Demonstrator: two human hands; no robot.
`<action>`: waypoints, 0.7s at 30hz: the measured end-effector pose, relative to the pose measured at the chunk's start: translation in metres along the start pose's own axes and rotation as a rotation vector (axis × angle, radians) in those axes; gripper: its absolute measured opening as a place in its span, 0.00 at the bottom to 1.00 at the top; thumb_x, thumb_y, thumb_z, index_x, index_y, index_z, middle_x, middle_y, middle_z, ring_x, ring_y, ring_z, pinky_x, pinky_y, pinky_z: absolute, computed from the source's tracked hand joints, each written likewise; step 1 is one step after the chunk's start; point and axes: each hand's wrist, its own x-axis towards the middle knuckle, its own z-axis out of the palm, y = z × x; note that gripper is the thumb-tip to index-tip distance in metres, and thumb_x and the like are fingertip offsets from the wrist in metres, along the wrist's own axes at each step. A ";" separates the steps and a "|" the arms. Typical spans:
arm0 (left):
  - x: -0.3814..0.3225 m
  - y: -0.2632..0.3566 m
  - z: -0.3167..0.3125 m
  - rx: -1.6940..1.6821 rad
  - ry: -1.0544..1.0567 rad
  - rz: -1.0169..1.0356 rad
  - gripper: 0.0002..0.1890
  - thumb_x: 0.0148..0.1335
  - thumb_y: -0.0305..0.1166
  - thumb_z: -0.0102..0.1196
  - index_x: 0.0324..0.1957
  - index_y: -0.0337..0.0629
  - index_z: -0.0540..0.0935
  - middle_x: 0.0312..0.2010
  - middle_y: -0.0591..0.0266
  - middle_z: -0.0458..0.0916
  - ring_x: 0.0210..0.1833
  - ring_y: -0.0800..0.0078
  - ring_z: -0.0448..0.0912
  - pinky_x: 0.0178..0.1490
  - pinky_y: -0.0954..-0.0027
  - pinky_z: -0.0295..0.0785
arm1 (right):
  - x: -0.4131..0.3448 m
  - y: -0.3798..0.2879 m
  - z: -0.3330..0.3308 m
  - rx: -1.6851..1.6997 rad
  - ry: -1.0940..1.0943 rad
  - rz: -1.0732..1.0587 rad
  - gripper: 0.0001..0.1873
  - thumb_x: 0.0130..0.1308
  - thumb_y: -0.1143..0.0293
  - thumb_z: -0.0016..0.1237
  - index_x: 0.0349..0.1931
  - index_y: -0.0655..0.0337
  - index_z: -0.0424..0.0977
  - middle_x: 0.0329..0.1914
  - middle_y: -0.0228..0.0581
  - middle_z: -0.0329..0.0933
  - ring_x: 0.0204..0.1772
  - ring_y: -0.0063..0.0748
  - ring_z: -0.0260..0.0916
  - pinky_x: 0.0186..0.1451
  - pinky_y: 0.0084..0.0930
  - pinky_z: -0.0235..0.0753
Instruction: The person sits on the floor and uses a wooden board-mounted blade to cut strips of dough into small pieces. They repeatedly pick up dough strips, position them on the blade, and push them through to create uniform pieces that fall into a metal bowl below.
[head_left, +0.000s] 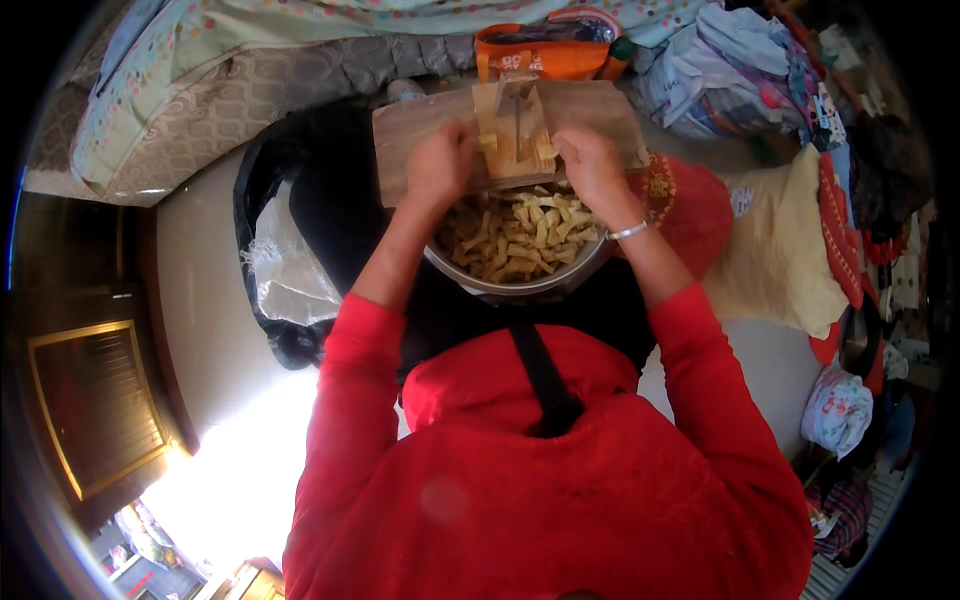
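Note:
A wooden board (420, 120) lies across the far side of a round metal basin (517, 288). On the board's middle is a paler wooden piece (499, 124) with a thin dark upright strip, perhaps a blade (517, 127). My left hand (442, 161) is curled over the board, left of that piece; its fingertips are blurred beside a small pale bit. My right hand (592, 165) pinches a small pale yellowish piece (549, 151) at the right of the strip. Many cut pale yellowish pieces (532, 232), of a kind I cannot tell, fill the basin.
An orange bag (547, 56) stands behind the board. A black plastic bag with a whitish woven sack (289, 262) lies at left. Red cloth (686, 214) and a cream cushion or sack (780, 247) lie at right. Filled plastic bags (720, 75) sit at the far right.

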 end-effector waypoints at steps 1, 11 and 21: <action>-0.006 0.003 -0.005 0.025 0.007 -0.033 0.08 0.61 0.31 0.51 0.36 0.35 0.78 0.24 0.62 0.78 0.28 0.69 0.75 0.37 0.65 0.71 | -0.001 -0.004 -0.003 -0.033 0.040 -0.099 0.08 0.63 0.70 0.48 0.36 0.65 0.75 0.32 0.48 0.75 0.34 0.48 0.72 0.38 0.30 0.70; -0.071 0.053 -0.013 -0.296 -0.336 -0.063 0.10 0.64 0.33 0.50 0.32 0.38 0.79 0.27 0.46 0.79 0.29 0.55 0.79 0.32 0.62 0.70 | -0.020 -0.073 -0.029 0.080 -0.023 0.015 0.11 0.61 0.68 0.51 0.25 0.66 0.71 0.19 0.50 0.68 0.23 0.46 0.67 0.27 0.33 0.67; -0.085 0.178 -0.128 -0.732 -0.376 0.495 0.13 0.61 0.36 0.52 0.32 0.34 0.81 0.24 0.58 0.79 0.25 0.68 0.79 0.28 0.72 0.70 | -0.050 -0.174 -0.121 0.955 -0.580 -0.314 0.09 0.54 0.69 0.61 0.35 0.60 0.81 0.27 0.41 0.78 0.30 0.35 0.77 0.32 0.23 0.73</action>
